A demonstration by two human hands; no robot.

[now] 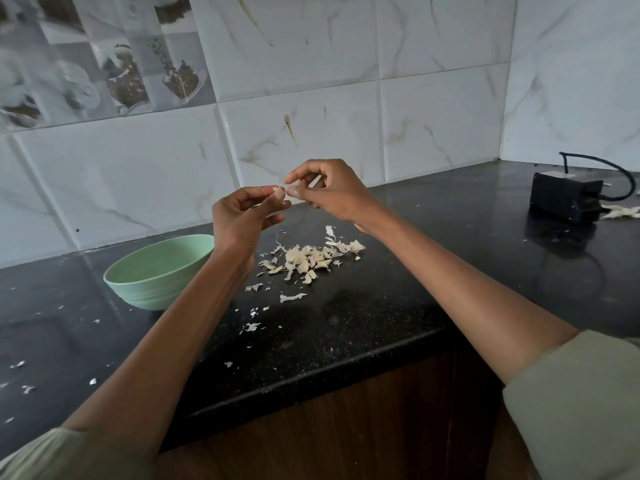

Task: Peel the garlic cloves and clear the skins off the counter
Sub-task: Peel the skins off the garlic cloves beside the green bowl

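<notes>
Both hands raised above the counter [398,296]. Left hand [242,220] pinches a garlic clove [278,192] at thumb and forefinger tips; right hand [332,192] fingers nip its skin from the other side. Judgement: clove small, light, firm, slippery once bare, so hold by the ends; skin papery, tears easily, drifts. Pile of cloves and skins [311,259] lies below the fingers. Green bowl [152,271] below and left of the left fingers; contents not discernible. Loose skin flakes [292,297] scattered nearer the body.
</notes>
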